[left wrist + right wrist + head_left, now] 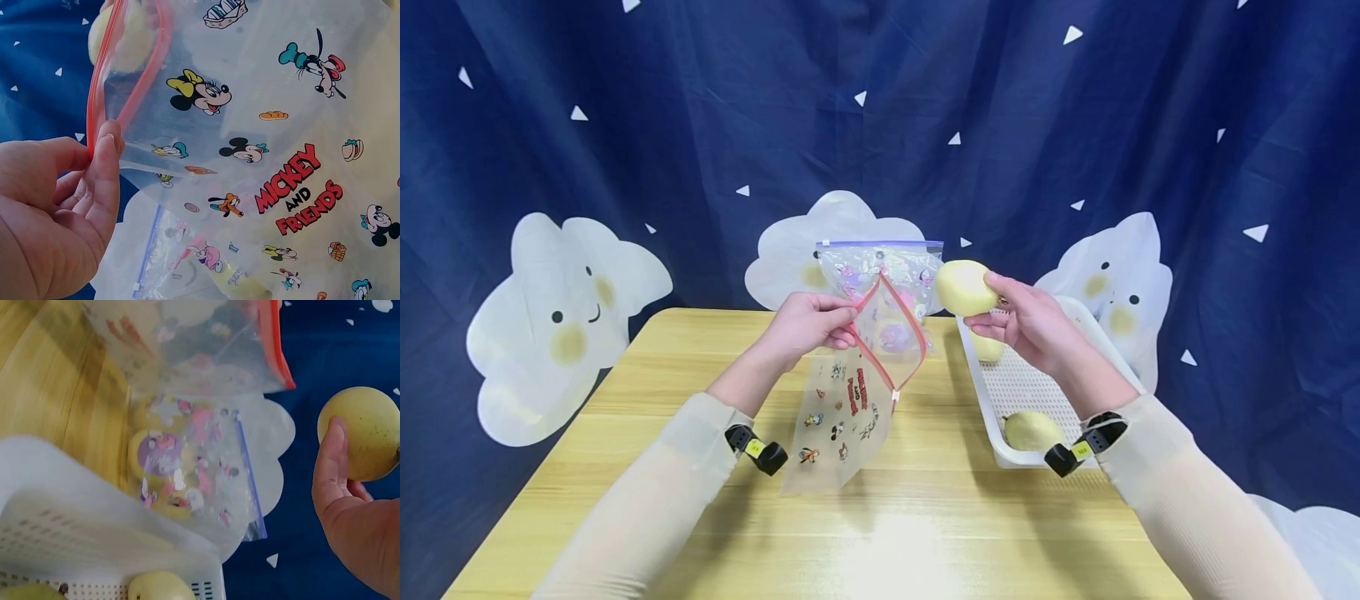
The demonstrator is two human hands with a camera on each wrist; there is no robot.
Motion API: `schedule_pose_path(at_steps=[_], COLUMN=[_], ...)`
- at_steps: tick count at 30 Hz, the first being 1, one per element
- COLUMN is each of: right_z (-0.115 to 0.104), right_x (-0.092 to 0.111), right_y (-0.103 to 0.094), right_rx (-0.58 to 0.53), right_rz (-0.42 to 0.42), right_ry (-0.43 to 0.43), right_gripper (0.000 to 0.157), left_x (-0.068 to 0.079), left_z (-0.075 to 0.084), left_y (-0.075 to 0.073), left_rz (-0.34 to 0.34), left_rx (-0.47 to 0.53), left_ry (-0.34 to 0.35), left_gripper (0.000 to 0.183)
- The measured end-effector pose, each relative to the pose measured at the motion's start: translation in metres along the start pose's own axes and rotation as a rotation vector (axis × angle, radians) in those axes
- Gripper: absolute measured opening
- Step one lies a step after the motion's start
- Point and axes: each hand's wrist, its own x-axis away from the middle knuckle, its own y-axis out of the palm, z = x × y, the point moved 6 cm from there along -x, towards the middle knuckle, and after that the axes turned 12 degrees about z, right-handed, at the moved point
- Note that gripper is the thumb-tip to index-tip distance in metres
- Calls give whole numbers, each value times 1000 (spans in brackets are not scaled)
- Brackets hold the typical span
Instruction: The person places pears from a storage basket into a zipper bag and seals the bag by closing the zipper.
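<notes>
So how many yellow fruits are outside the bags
3: one fruit in the right hand, a second fruit toward the far end of the white basket, a third fruit toward its near end. The right forearm covers part of it, maybe hiding more.

this looks like a small indoor filming corner, though whether it sits in a home or a studio cannot be told. a dark blue curtain (880, 158) with white triangles (1072, 34) and cloud faces (535, 275), like a child's room fabric, fills the background behind a light wooden table (940, 450). bright glare (891, 554) shines on its top, and the small black wrist cameras (769, 457) point to a recording setup.
</notes>
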Motion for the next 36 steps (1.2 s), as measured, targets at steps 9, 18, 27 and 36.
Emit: schedule_pose_path(at_steps=[9, 18, 27, 36], right_z=[0, 0, 3, 14], right_x=[5, 10, 11, 8], right_y=[23, 48, 70, 76], right_rx=[14, 320, 858, 1118], right_rz=[-55, -29, -100, -133], right_ry=[-10, -216, -493, -491], right_gripper=[26, 42, 60, 68], left_x=[1, 1, 2, 7], left_z=[2, 3, 4, 7], left_y=[1, 3, 8, 13], left_rz=[1, 7, -2, -23], left_rx=[-18, -26, -17, 11], left_ry=[0, 8, 21, 21], left_gripper=[32, 31, 31, 31])
